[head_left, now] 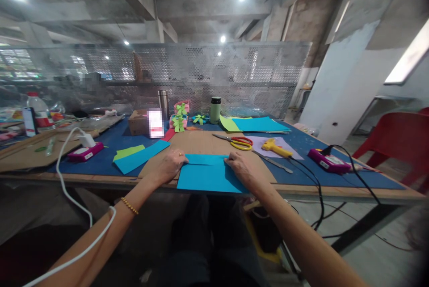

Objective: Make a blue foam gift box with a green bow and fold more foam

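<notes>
A blue paper sheet (209,179) lies at the table's front edge, with a narrow strip along its far side that looks folded or laid over it. My left hand (171,165) pinches the strip's left end. At the right end my right hand (238,166) is closed on the same paper. Brown cardboard (197,142) lies beneath. Just beyond my right hand are red-and-yellow scissors (241,143) and a metal blade-like tool (275,162). Blue and green paper pieces (142,156) rest left of my left hand.
A yellow glue gun (276,148) sits on purple paper, its cord running off the front edge. Purple power strips (86,152) stand on both sides. Farther back are a green bottle (215,110), a steel flask (163,104) and a cardboard box (137,122).
</notes>
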`<control>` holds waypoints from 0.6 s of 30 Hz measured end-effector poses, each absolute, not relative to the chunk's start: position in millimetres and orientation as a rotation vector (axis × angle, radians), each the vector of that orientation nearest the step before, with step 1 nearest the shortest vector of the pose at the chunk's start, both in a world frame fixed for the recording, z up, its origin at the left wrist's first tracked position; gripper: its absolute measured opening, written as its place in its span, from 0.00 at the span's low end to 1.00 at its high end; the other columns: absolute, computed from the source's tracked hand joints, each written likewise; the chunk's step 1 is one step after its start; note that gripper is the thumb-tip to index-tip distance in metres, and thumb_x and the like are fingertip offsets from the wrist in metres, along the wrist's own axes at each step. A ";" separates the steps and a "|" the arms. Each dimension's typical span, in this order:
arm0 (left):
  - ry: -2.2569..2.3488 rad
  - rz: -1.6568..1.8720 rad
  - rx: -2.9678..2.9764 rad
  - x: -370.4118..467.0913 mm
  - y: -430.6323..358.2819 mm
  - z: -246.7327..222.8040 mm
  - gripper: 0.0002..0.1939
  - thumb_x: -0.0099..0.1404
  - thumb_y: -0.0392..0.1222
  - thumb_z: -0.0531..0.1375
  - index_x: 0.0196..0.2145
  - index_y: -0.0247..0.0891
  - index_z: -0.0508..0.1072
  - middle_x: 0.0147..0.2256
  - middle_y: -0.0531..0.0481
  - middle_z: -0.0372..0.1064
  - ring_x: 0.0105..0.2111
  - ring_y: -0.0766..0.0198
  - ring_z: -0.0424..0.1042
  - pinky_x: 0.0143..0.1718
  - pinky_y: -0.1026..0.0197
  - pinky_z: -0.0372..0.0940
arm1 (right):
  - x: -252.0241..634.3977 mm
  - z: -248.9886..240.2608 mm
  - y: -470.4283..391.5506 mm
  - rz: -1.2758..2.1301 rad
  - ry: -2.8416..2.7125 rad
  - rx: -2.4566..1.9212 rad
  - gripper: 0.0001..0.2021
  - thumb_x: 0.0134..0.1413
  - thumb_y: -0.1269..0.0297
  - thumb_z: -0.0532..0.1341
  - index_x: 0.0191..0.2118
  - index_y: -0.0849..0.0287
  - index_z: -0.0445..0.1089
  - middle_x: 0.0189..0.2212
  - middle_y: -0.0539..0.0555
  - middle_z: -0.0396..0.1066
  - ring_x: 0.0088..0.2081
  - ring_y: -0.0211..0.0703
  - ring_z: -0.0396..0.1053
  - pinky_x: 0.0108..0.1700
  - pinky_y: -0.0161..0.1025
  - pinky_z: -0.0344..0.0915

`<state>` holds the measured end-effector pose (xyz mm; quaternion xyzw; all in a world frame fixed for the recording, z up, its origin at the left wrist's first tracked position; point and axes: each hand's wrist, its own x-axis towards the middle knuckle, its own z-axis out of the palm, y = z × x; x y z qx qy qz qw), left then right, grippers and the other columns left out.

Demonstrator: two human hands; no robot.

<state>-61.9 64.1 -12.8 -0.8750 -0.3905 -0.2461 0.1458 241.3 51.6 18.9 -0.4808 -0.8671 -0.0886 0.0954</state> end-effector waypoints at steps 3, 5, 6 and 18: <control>-1.122 -0.727 -2.548 -62.5 65.0 -15.0 0.15 0.70 0.30 0.52 0.40 0.36 0.79 0.37 0.43 0.72 0.40 0.60 0.71 0.43 0.57 0.68 | 242.0 17.2 53.2 -0.244 -2.570 -1.424 0.14 0.67 0.72 0.52 0.42 0.65 0.75 0.43 0.62 0.69 0.45 0.46 0.67 0.44 0.36 0.59; -1.116 -0.726 -2.553 -62.6 65.0 -15.8 0.15 0.70 0.30 0.52 0.40 0.36 0.79 0.37 0.43 0.72 0.39 0.60 0.71 0.43 0.57 0.68 | 242.9 15.5 55.0 -0.243 -2.562 -1.409 0.13 0.67 0.71 0.52 0.41 0.65 0.75 0.42 0.62 0.69 0.44 0.45 0.67 0.43 0.36 0.59; -1.116 -0.722 -2.550 -62.6 65.0 -16.1 0.15 0.70 0.30 0.53 0.40 0.36 0.79 0.37 0.43 0.73 0.39 0.60 0.71 0.43 0.57 0.68 | 243.3 14.9 55.9 -0.244 -2.560 -1.397 0.13 0.67 0.71 0.52 0.41 0.65 0.75 0.41 0.61 0.69 0.43 0.44 0.67 0.43 0.36 0.59; -1.195 -0.467 -2.512 -57.6 54.0 -8.2 0.14 0.66 0.29 0.55 0.40 0.36 0.80 0.38 0.43 0.74 0.39 0.58 0.71 0.42 0.59 0.66 | 249.1 20.8 47.6 -0.261 -2.546 -1.325 0.17 0.62 0.78 0.51 0.41 0.62 0.77 0.41 0.60 0.72 0.41 0.43 0.69 0.43 0.34 0.60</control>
